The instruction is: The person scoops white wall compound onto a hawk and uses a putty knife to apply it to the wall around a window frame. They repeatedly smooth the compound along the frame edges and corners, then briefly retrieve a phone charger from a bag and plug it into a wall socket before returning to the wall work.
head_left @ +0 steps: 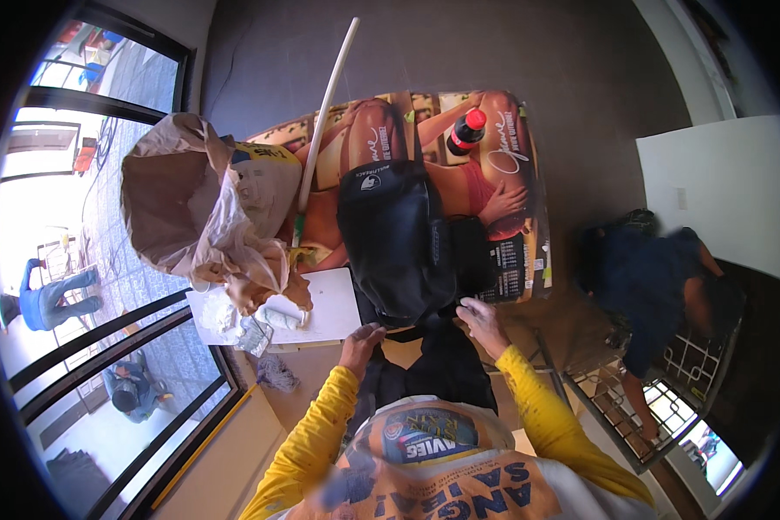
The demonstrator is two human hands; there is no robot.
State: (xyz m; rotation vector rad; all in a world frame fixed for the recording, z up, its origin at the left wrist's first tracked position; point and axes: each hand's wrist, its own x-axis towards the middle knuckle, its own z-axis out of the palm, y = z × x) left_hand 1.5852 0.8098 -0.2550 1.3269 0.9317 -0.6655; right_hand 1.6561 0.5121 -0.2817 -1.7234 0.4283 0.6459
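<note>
A black backpack [390,243] lies on the poster-covered table directly in front of me, with a smaller black pouch-like part [472,257] at its right side. By its lower left corner is my left hand [361,348], its fingers drawn together; what they hold, if anything, is too small to make out. My right hand [484,328] is at the lower right corner, close to the dark edge of the bag. Its fingers are loosely bent and somewhat apart, with nothing visible in them. Yellow sleeves cover both my forearms.
Left of the backpack stands an opened brown paper sack [182,199]; a long white pipe [328,108] leans beside it. White paste and a clear packet [253,335] lie on a white board [334,303]. A red-capped dark bottle [468,132] stands behind. At right, another person [646,277] bends near a metal grille [693,373].
</note>
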